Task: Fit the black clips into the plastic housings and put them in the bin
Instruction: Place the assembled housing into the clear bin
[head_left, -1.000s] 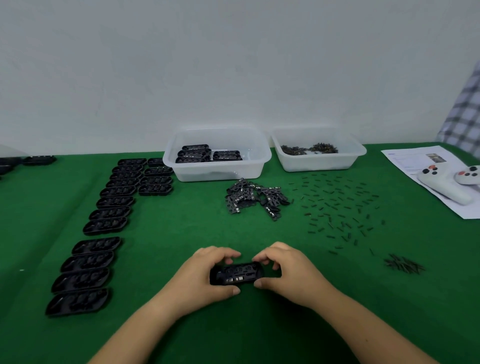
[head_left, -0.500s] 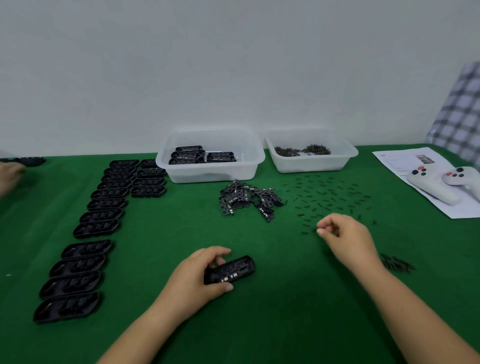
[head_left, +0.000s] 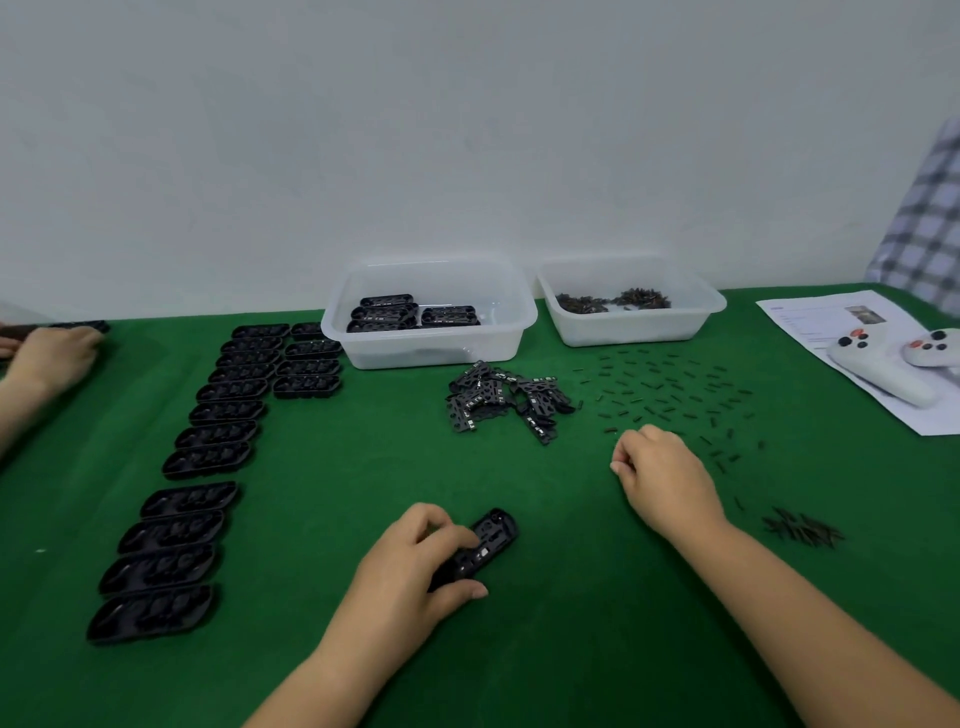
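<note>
Left hand grips one black housing against the green table, fingers curled over its near end and thumb under its front edge. That piece reads as the one being worked, with pale fittings showing in its pockets but not yet binned.

At the far left edge another person's hand rests on the cloth by some dark parts. Next comes the backlog: a long column of empty housings running from near to far, and a short second column beside its far end. These look untouched, so most of the work appears to lie ahead.

Further right, the clear bin holds only a few finished housings, stacked toward its left side. By my count that is far fewer than the pieces waiting.

In front of the bin lies a heap of black clips, and beyond it a second tub with small dark parts. Scattered black pins cover the cloth to the right.

Right hand hovers at the near edge of those pins, fingers curled in a loose pinch; whether it holds one I cannot tell. A small bundle of pins lies nearer, and two white controllers rest on a paper sheet far right.
</note>
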